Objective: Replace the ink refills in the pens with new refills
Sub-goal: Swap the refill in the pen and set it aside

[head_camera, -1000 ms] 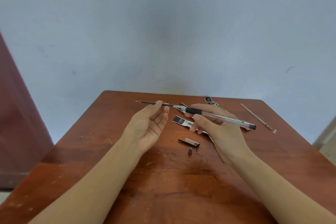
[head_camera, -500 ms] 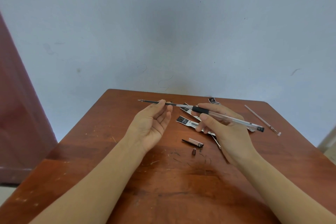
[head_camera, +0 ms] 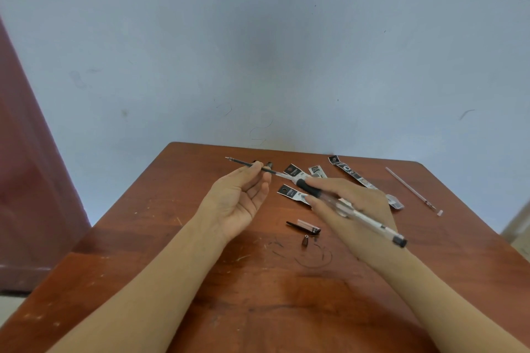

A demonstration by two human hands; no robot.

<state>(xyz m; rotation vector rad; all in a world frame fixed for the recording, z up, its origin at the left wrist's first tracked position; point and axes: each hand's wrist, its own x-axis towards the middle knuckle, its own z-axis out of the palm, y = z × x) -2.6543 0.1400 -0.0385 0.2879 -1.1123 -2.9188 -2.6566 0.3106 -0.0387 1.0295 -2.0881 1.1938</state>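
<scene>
Seemingly mid-insertion: pinching thin dark ink refill (head_camera: 243, 163) in left hand (head_camera: 241, 198), gripping clear plastic pen barrel (head_camera: 364, 216) in right hand (head_camera: 355, 206) (small dark nose cone (head_camera: 305, 240) off); next, pushing refill straight home.

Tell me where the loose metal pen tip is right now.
In the head view, the pen tip lies on the table, just nearer the person than the pen cap, left of the right hand.
</scene>
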